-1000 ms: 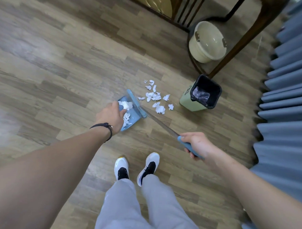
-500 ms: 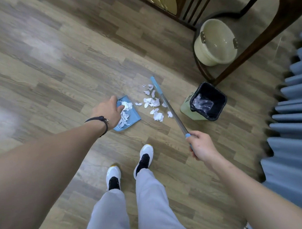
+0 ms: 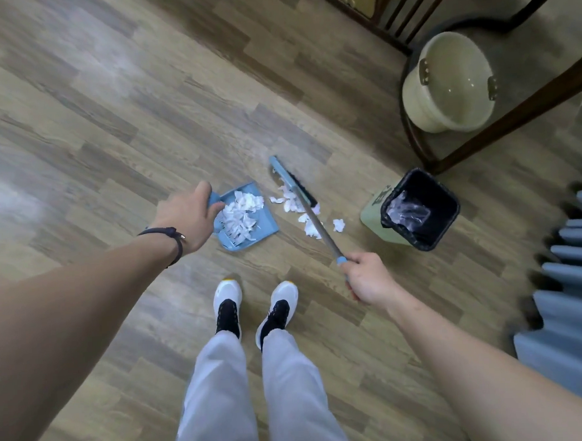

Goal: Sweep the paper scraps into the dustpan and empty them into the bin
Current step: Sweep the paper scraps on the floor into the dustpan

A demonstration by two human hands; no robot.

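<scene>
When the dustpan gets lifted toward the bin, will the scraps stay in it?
Probably only if it is kept level. The paper scraps look light and loosely heaped, so they may flutter off. The dustpan looks shallow with an open front edge; tilting it forward would likely spill them.

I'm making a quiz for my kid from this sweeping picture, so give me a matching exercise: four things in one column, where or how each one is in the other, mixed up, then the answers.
Things:
1. dustpan
2. broom
3. bin
4. bucket

Places or states:
A. under the wooden furniture, empty
B. held by the left hand, paper scraps piled inside
C. lined with a black bag, standing on the floor
D. held by the right hand, head down among loose scraps

Pairs: 1-B, 2-D, 3-C, 4-A
</scene>
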